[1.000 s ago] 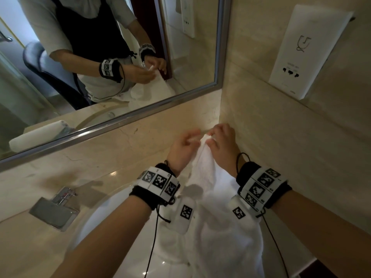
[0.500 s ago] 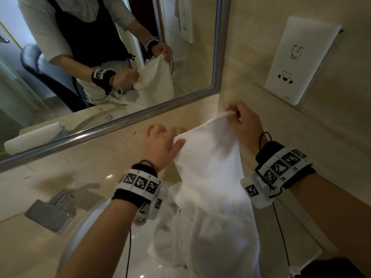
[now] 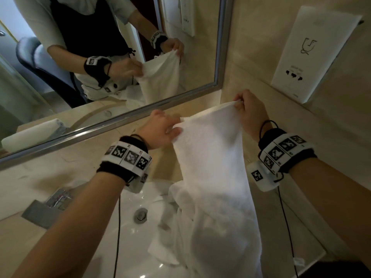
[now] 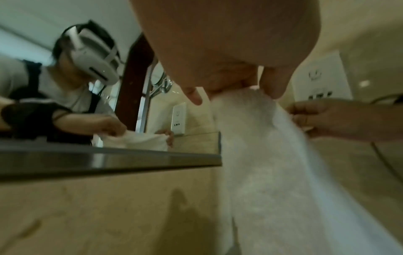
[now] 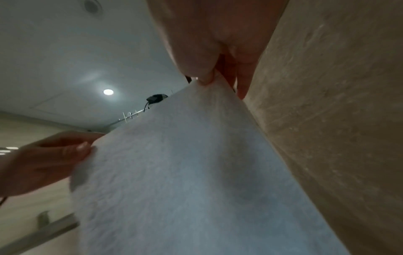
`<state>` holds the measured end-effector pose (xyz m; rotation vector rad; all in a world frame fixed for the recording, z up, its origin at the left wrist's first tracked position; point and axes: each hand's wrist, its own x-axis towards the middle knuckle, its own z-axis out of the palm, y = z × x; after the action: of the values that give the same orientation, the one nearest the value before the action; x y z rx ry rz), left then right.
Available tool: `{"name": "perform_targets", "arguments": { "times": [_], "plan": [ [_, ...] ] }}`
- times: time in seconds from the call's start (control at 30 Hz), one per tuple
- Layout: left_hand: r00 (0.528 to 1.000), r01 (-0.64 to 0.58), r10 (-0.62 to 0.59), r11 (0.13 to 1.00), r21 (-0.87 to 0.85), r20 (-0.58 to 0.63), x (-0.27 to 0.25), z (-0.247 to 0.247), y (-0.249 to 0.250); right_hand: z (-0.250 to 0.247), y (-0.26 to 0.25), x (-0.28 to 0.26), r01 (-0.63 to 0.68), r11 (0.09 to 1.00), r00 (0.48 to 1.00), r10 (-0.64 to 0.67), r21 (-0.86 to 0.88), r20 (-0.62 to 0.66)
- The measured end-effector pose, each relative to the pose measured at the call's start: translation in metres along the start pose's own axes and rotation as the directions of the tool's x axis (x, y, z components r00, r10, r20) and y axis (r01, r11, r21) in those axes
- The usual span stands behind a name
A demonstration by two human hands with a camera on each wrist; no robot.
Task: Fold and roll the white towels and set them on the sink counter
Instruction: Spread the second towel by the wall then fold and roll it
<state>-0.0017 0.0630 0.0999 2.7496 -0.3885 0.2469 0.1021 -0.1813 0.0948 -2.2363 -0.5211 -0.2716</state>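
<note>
Mirror (image 3: 112,125) — faucet (image 3: 48,205), wall socket (image 3: 313,53)

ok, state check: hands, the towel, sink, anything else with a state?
left hand: pinches the towel's upper left corner
right hand: pinches the upper right corner, held higher
white towel: unfolded, held up by its top edge, lower part bunched in the sink
sink: drain stopper visible; up or down unclear
rolled towel: seen in the mirror, already rolled, lying on the counter

White towel (image 3: 210,157) held up by its top edge

It hangs lengthwise, lower end bunched in the sink (image 3: 128,227) at 6 o'clock.
</note>
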Motion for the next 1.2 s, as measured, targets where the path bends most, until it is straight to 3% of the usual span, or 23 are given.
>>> {"name": "perform_targets", "arguments": {
  "times": [0.07, 0.17, 0.3, 0.37, 0.43, 0.5, 0.57, 0.67, 0.73, 0.83, 0.87, 0.93, 1.0, 1.1, 1.2],
  "plan": [
    [0.997, -0.071, 0.071, 0.997, 0.007, 0.007, 0.004, 0.001, -0.005, 0.001, 0.009, 0.008, -0.014, 0.998, 1.000, 0.014, -0.055, -0.003],
    [0.966, -0.221, 0.229, 0.973, 0.071, -0.121, 0.009, 0.009, -0.002, 0.004, 0.019, 0.013, -0.023, 0.996, 1.000, 0.025, -0.090, 0.015],
    [0.935, -0.211, 0.194, 0.977, -0.024, -0.297, 0.016, 0.013, -0.007, 0.010, 0.025, 0.015, -0.019, 0.997, 0.999, 0.021, -0.076, 0.027],
    [0.939, -0.300, 0.291, 0.954, -0.018, -0.183, 0.018, 0.019, -0.006, 0.013, 0.030, 0.017, -0.017, 0.997, 0.998, 0.021, -0.073, 0.051],
    [0.945, -0.327, 0.325, 0.938, 0.114, 0.036, 0.021, 0.029, -0.004, 0.016, 0.036, 0.020, -0.002, 0.995, 0.995, 0.012, -0.103, 0.101],
    [0.959, -0.277, 0.244, 0.914, 0.296, 0.143, 0.028, 0.033, -0.012, 0.019, 0.039, 0.023, 0.008, 0.986, 0.985, 0.022, -0.168, 0.174],
    [0.989, -0.114, 0.061, 0.892, 0.437, 0.134, 0.031, 0.033, -0.023, 0.023, 0.041, 0.027, -0.010, 0.969, 0.972, 0.067, -0.245, 0.224],
    [0.979, 0.122, -0.187, 0.860, 0.495, 0.085, 0.039, 0.045, -0.037, 0.039, 0.050, 0.039, -0.048, 0.903, 0.934, 0.193, -0.427, 0.302],
    [0.964, 0.176, -0.252, 0.847, 0.501, 0.088, 0.053, 0.065, -0.044, 0.054, 0.057, 0.048, 0.052, 0.809, 0.888, 0.231, -0.586, 0.398],
    [0.909, 0.251, -0.389, 0.797, 0.550, 0.150, 0.069, 0.088, -0.047, 0.078, 0.061, 0.051, 0.311, 0.572, 0.813, 0.254, -0.759, 0.525],
    [0.889, 0.258, -0.423, 0.779, 0.571, 0.176, 0.073, 0.093, -0.047, 0.086, 0.069, 0.055, 0.375, 0.517, 0.828, 0.187, -0.770, 0.529],
    [0.868, 0.258, -0.454, 0.759, 0.597, 0.202, 0.080, 0.104, -0.048, 0.105, 0.086, 0.061, 0.375, 0.516, 0.823, 0.197, -0.770, 0.533],
    [0.855, 0.250, -0.465, 0.757, 0.603, 0.229, 0.086, 0.111, -0.049, 0.112, 0.093, 0.060, 0.412, 0.502, 0.847, 0.096, -0.760, 0.522],
    [0.849, 0.169, -0.430, 0.772, 0.612, 0.307, 0.096, 0.127, -0.055, 0.119, 0.086, 0.056, 0.434, 0.462, 0.794, 0.210, -0.774, 0.570],
    [0.877, 0.095, -0.363, 0.773, 0.627, 0.315, 0.098, 0.145, -0.065, 0.130, 0.094, 0.052, 0.516, 0.423, 0.759, 0.177, -0.745, 0.627]
  ]
}}
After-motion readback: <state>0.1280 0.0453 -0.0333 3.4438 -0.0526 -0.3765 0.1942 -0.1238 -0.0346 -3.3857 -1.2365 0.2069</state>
